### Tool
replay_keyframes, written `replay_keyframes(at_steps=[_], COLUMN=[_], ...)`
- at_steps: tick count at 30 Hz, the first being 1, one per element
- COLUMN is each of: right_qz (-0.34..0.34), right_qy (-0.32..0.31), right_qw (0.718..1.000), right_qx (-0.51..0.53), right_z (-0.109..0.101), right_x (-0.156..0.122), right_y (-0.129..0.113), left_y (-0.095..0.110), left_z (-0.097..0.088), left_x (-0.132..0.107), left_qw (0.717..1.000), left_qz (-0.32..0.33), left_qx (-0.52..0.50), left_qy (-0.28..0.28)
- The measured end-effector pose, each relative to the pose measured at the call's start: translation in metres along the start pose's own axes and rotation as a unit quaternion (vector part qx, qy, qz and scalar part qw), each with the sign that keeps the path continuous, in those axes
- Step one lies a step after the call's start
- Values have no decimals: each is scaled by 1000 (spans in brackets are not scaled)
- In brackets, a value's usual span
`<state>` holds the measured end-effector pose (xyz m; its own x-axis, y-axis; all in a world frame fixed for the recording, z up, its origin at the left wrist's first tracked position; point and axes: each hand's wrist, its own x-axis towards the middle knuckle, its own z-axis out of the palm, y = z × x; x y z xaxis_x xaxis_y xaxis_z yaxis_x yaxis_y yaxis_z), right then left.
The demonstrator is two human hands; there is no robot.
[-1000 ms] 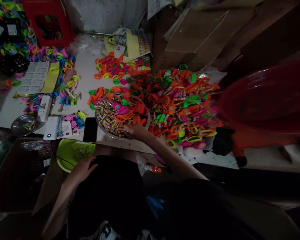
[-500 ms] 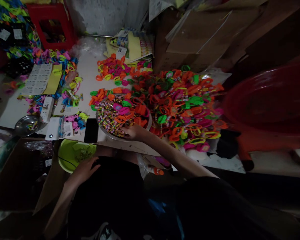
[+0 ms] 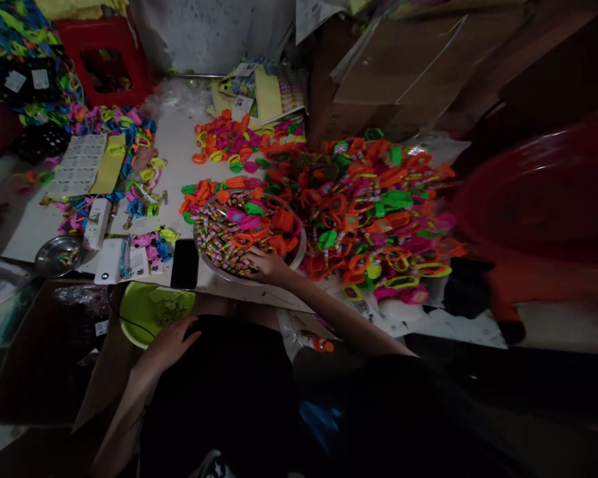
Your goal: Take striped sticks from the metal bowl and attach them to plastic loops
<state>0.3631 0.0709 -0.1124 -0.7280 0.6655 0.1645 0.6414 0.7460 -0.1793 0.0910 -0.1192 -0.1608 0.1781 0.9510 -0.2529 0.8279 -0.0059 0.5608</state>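
Right hand [image 3: 269,264] digs in metal bowl [image 3: 218,271], fingers curled, hold unclear; left hand [image 3: 172,342] rests, fingers spread, beside green bowl [image 3: 129,325]; picking likely needs a fine pinch.

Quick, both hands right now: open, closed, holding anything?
Left hand: open, flat on dark cloth beside the green bowl, empty.
Right hand: fingertips in the metal dish of small pieces; grip cannot be told.

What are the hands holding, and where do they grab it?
The right hand touches small sticks in the metal bowl; a grip cannot be told. The left hand lies open beside the green bowl, holding nothing.
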Motion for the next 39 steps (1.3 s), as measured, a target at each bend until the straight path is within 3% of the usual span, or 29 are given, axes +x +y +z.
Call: replay_keyframes(at_steps=[8, 12, 18, 22, 25, 27, 29, 31, 35, 39], right_qz=[-14, 14, 26, 58, 86, 96, 101, 110, 122, 64], right_qy=[-84, -97, -72, -19, 19, 45, 76, 99, 115, 150], right_qw=[996, 995, 997, 998, 996, 994, 990, 986, 984, 984], right_qx=[24, 8, 16, 17, 19, 32, 58, 73, 54, 70], right_z=[-7, -6, -8, -7, -6, -6, -6, -5, -5, -4], right_x=[13, 17, 17, 12, 7, 5, 3, 1, -2, -3], right_y=[1, 2, 0, 1, 2, 2, 2, 1, -1, 1], left_y=[0, 6, 10, 10, 7, 3, -4, -11, -17, -12], left_z=[1, -3, -9, -14, -20, -28, -37, -47, -61, -63], left_x=[1, -1, -7, -12, -2, 16, 42, 69, 107, 122], left_qw=[999, 1000, 1000, 999, 997, 991, 966, 921, 905, 907], left_qz=[25, 11, 6, 13, 35, 40, -2, -76, -142, -155], left_qx=[-19, -18, -8, -29, -67, -99, -106, -74, 2, 87], left_qy=[20, 6, 7, 15, 30, 86, 235, 374, 402, 381])
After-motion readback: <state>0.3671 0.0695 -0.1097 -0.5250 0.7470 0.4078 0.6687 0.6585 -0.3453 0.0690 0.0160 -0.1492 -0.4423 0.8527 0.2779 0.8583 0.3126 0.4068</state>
